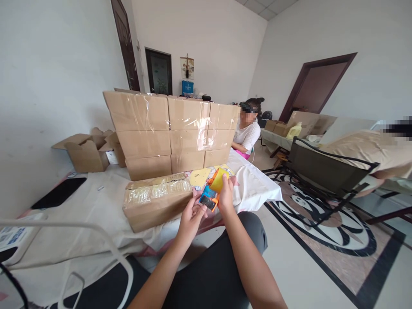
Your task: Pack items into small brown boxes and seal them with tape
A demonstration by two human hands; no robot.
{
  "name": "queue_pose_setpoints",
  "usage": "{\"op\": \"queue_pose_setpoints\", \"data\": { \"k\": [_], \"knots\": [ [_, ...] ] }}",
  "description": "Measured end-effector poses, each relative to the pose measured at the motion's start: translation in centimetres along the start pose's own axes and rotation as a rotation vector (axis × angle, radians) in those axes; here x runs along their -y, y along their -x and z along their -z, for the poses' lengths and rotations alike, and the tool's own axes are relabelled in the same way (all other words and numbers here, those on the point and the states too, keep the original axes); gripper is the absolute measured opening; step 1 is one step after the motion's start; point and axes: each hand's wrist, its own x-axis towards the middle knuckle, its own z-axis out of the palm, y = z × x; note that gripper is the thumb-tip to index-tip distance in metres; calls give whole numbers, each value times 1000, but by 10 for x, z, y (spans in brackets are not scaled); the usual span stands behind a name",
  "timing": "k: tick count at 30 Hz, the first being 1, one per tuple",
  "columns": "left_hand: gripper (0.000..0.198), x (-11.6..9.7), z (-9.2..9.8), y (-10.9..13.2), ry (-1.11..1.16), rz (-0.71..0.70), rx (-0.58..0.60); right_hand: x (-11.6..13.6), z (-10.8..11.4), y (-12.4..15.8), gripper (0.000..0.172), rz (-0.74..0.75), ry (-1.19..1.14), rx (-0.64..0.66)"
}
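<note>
Dark, smooth trousers (209, 281) cover the legs nearest the camera, with bare forearms stretched over them. At the left, a pale, slim tube (109, 242) bends in a rounded curve beside a creased, whitish tablecloth (260, 182).

Both hands grasp a small, glossy toy (210, 198), held up between them near the table's edge, just right of a long cardboard box. The left hand (193, 211) has its thumb and fingers on the lower end, by a dark, shiny part set in blue. The right hand (226, 193) wraps the other side, its thumb against a rounded yellow piece (219, 179); orange parts show around the blue.

The long box (157, 208) is matt brown, with wrinkled clear tape glinting along its top. Behind it stands a wall of oblong cartons (188, 137), three rows high, under shiny, crinkled film. To their left, an open carton (86, 152) spreads its stiff flaps, and a flat black slab (59, 193) lies on the cloth.

Beyond the stack sits a person in a white top (248, 135). At the right, a dark chair (322, 169) with a thin frame stands on a floor patterned in black and white curves (334, 229).
</note>
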Motion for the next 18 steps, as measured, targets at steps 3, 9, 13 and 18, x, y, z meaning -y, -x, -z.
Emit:
{"op": "queue_pose_setpoints", "data": {
  "k": [3, 9, 13, 18],
  "knots": [
    [70, 3, 1, -1, 5, -1, -20, -3, 0, -1, 39, -31, 20, -9],
    [71, 7, 2, -3, 53, 37, -61, -12, 1, 0, 44, -10, 14, 20],
    [66, 6, 5, -2, 33, 15, -76, -8, -1, 2, 43, -27, 10, -1],
    [49, 10, 7, 2, -11, -27, -82, 0, -3, 4, 41, -75, 21, -63]
  ]
}}
